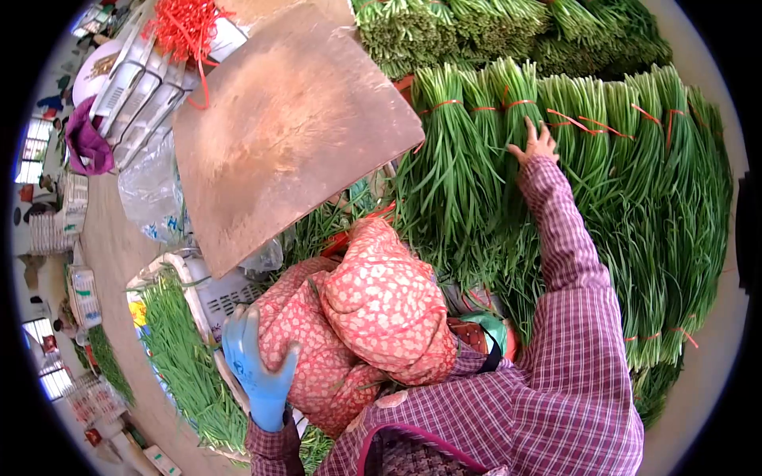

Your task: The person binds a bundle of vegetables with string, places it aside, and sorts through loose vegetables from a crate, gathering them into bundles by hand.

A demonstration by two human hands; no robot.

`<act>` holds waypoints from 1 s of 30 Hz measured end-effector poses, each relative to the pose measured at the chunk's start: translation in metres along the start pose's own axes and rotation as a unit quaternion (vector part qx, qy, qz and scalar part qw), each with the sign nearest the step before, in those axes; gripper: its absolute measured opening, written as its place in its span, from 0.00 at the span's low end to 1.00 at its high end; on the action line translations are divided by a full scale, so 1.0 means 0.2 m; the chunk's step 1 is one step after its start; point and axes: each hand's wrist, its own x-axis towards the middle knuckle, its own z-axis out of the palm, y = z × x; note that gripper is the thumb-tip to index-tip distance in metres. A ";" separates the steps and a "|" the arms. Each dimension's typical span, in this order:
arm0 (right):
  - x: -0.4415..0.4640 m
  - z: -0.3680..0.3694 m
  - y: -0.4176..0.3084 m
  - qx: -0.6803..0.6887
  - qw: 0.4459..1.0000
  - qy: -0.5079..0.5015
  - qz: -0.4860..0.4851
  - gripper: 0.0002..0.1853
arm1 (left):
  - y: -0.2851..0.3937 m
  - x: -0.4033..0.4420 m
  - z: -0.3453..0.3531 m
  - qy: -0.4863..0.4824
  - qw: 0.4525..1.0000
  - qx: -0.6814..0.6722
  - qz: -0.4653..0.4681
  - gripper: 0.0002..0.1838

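Note:
My right hand (536,144), bare, reaches out to a row of green chive bundles (591,131) tied with red strips. Its fingers are spread and lie against one tied bundle (514,99) near the band; I see no grip around it. My left hand (255,357) wears a blue glove and is beside my thigh, thumb and fingers apart, holding nothing. Patterned red cloth (389,293) covers my bent legs. Between my legs and the bundles, loose green leaves (317,226) lie partly hidden under a board.
A worn brown board (294,135) tilts across the front left. Red strips (186,28) hang in a bunch behind it, beside stacked white crates (139,83). A crate of loose chives (186,357) stands at my left. More bundles (476,36) are stacked at the back.

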 end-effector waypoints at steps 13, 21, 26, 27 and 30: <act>-0.76 0.80 -0.97 0.220 0.864 -0.159 -0.425 0.08 | -0.07 -0.01 -0.05 -0.025 0.999 0.030 0.023 0.23; -0.84 1.04 -1.27 0.099 0.858 -0.188 -0.467 0.18 | -0.12 -0.08 -0.08 -0.070 0.997 -0.001 0.016 0.13; -1.03 1.06 -1.34 0.059 0.797 -0.102 -0.592 0.19 | -0.13 -0.08 -0.07 -0.057 0.998 0.001 0.028 0.14; -1.07 1.08 -1.35 0.053 0.789 -0.091 -0.606 0.20 | -0.13 -0.09 -0.07 -0.057 0.998 0.003 0.024 0.14; -1.14 1.14 -1.40 0.011 0.757 -0.048 -0.651 0.21 | -0.13 -0.11 -0.07 -0.052 0.998 -0.023 0.010 0.14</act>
